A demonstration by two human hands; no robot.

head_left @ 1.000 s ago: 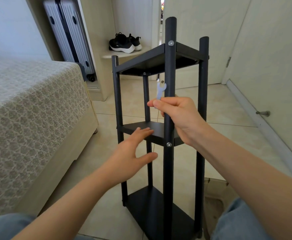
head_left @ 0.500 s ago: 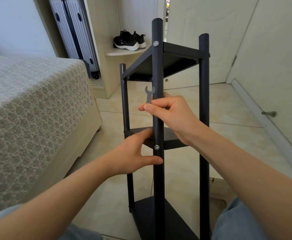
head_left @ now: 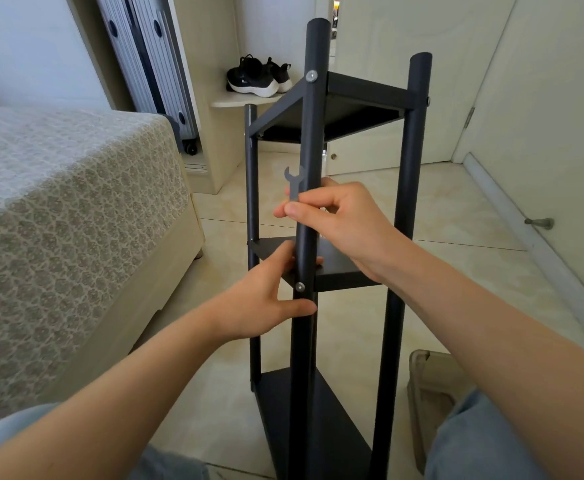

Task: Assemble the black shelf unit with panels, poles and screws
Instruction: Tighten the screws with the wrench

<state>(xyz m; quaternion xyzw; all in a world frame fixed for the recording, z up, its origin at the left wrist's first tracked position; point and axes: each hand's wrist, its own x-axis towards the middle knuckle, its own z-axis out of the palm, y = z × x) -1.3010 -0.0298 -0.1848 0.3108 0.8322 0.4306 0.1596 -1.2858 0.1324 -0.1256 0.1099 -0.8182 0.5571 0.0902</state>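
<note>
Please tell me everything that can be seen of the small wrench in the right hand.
The wrench is small, flat and grey, and it looks like thin metal. Its open forked end is at the top and grips nothing. It stands nearly upright, just left of the front pole; whether it touches the pole cannot be told. The right hand pinches its lower end between thumb and fingers, so that end is hidden.

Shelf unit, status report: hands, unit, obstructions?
Left hand grips front pole at middle panel. Right hand pinches wrench beside that pole. Shelf unit upright, nothing blocking.
</note>
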